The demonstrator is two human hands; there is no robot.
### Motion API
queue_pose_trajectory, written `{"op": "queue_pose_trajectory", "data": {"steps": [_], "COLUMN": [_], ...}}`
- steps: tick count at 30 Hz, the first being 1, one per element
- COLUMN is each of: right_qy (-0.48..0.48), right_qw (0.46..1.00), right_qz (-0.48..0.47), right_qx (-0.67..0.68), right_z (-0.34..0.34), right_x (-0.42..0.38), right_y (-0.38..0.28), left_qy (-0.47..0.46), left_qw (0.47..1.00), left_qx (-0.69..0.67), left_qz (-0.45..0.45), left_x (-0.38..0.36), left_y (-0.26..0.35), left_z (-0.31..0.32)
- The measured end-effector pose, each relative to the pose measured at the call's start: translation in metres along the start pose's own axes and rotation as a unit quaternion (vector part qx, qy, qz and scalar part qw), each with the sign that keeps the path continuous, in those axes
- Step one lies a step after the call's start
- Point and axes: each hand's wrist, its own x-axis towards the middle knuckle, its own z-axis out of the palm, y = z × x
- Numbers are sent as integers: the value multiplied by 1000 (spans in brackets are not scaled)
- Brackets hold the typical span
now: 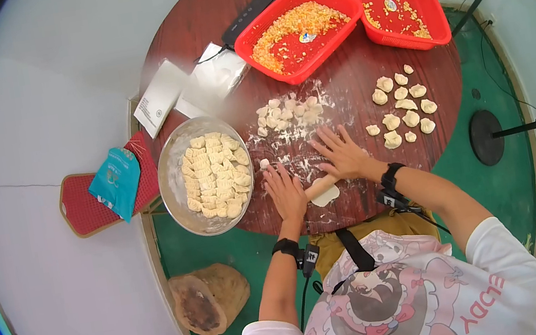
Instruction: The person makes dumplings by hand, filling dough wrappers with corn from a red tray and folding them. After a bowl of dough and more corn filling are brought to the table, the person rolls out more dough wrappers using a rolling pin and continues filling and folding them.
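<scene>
My left hand (286,194) lies with its fingers stretched out over the left end of a wooden rolling pin (320,186). Over the pin's other end, my right hand (345,157) is spread, palm down. Beneath the pin, a flattened dough wrapper (327,197) rests at the table's near edge. A small dough ball (264,164) sits just beyond my left fingertips. Farther off, several floured dough pieces (287,114) lie in a cluster. Several folded dumplings (410,118) stand to the right of my right hand.
A metal bowl (177,206) of dumplings stands left on the round wooden table (373,210). Two red baskets (299,77) (406,40) holding yellow-orange bits stand at the back. Near them lie a black appliance (263,5) and silvery bags (162,98). Fans (487,136) stand right.
</scene>
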Motion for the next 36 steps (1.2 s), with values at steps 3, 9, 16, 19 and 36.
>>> {"op": "queue_pose_trajectory", "data": {"steps": [3,9,16,19,36], "right_qy": [5,-20,10,9,60], "right_qw": [998,985,986,983,977], "right_qz": [-50,-168,-164,-180,-205], "right_qx": [40,22,39,37,10], "right_z": [-4,-3,2,1,-22], "right_x": [-27,-63,-62,-63,-80], "right_y": [0,-3,-3,-2,12], "left_qy": [-28,-48,-230,-256,-383], "left_qw": [997,955,940,920,759], "left_qx": [-65,-292,-219,-256,-448], "left_qz": [7,-21,-129,-149,-277], "left_x": [-24,-53,-22,-16,-5], "left_y": [2,10,13,10,27], "left_z": [-4,-21,-10,-1,-13]}}
